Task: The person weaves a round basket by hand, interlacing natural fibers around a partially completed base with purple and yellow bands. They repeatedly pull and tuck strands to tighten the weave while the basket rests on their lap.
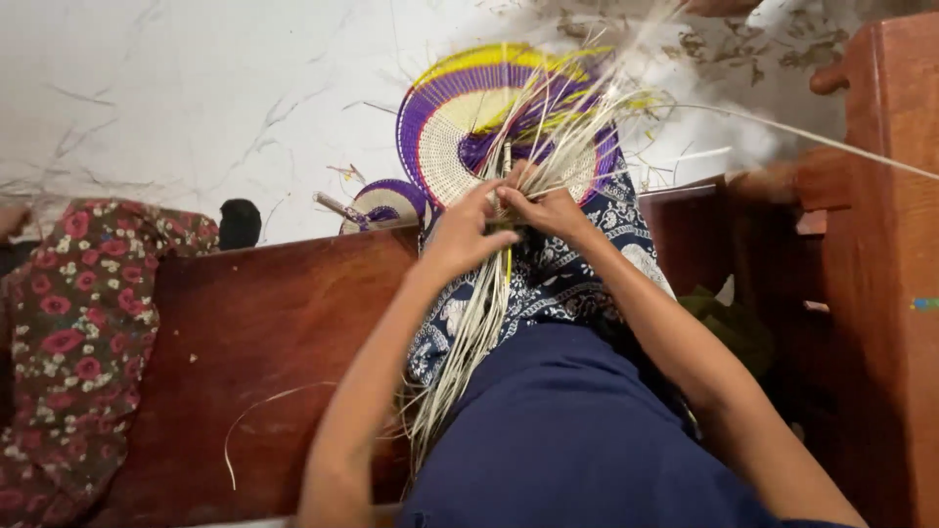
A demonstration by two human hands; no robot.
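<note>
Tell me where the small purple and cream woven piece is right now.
In the head view, the small woven piece lies on the pale floor, just left of the large woven fan and the left hand.

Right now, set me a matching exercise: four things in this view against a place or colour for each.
Things:
1. woven fan
2. floral cloth
3. pale fibre strands
4. small woven piece

Descriptions:
A. red flowers, far left
B. purple and yellow, on the white floor
C. hanging down under both hands
D. beside the big fan, with a short handle

Pairs: 1-B, 2-A, 3-C, 4-D
</note>
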